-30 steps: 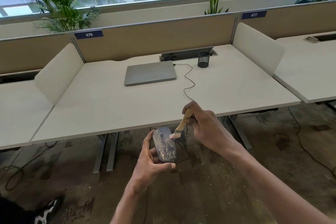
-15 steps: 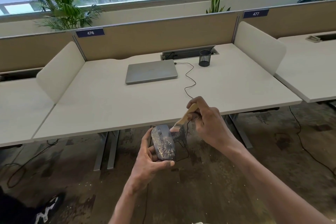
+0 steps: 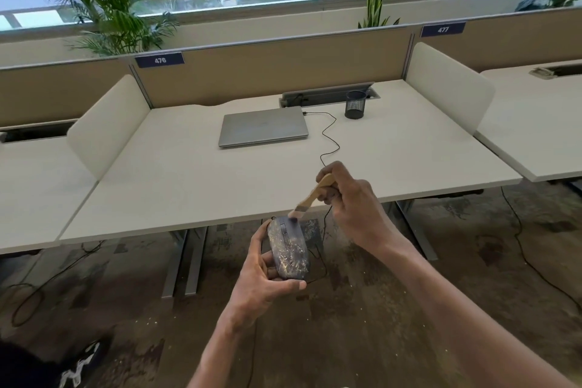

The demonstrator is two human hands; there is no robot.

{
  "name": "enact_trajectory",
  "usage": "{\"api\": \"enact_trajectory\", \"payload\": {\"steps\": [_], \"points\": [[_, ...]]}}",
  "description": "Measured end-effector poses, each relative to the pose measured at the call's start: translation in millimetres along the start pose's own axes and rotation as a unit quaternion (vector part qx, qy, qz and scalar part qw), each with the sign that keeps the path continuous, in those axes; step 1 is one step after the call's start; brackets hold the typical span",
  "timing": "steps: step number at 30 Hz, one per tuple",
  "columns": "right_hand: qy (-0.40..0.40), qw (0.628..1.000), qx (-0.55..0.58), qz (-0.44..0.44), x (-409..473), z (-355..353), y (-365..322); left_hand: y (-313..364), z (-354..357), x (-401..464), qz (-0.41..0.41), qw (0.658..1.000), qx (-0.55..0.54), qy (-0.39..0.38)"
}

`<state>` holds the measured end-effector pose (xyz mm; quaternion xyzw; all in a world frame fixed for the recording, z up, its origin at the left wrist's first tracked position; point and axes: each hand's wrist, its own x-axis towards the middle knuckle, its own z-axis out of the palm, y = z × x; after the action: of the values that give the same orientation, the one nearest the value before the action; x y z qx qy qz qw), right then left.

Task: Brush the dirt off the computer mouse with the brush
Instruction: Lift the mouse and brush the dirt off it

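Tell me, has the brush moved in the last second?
Yes. Its bristles have gone up and away from the person: the brush was beside the right flank of the mouse, and now sits at its front end, level with the front edge of the desk.

476 tag, 477 tag, on partition

Computer mouse: dark plastic, coated with pale speckled dirt. Brush: light bare wood handle. Desk: smooth matt off-white top. Laptop: matt grey metal. Pen cup: black wire mesh.
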<state>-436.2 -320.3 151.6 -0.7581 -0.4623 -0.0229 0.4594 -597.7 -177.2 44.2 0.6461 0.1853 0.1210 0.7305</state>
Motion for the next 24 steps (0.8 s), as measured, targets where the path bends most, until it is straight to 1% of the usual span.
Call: {"api": "enact_trajectory", "payload": {"steps": [5,7,9,11,15,19,21,24], "points": [[-0.064,0.997,-0.038,-0.014,-8.6,0.3,-6.7,-2.7,0.1,-0.6,-0.005,1.0,-0.014,0.004],[-0.055,0.997,-0.04,-0.021,-5.2,-2.9,-9.1,-4.6,0.3,-1.4,-0.009,1.0,-0.014,0.002],[-0.027,0.998,-0.04,-0.034,3.5,-3.4,-10.5,-4.5,1.6,-1.4,-0.01,1.0,-0.014,0.001],[-0.025,0.997,-0.048,-0.049,11.4,0.0,-12.3,-3.4,2.7,-0.4,-0.007,1.0,-0.016,0.0],[-0.071,0.993,-0.072,-0.066,7.4,9.3,-14.8,-4.4,0.0,1.3,-0.007,1.0,-0.017,-0.003],[-0.107,0.989,-0.081,-0.06,1.8,4.7,-14.4,-8.7,-2.3,-0.9,-0.018,1.0,-0.008,-0.002],[-0.096,0.992,-0.062,-0.053,6.2,1.6,-13.7,-9.7,-2.0,-0.9,-0.025,1.0,-0.017,0.004],[-0.051,0.995,-0.06,-0.053,17.8,2.1,-13.2,-8.0,-0.8,1.7,-0.02,1.0,-0.021,-0.002]]}}
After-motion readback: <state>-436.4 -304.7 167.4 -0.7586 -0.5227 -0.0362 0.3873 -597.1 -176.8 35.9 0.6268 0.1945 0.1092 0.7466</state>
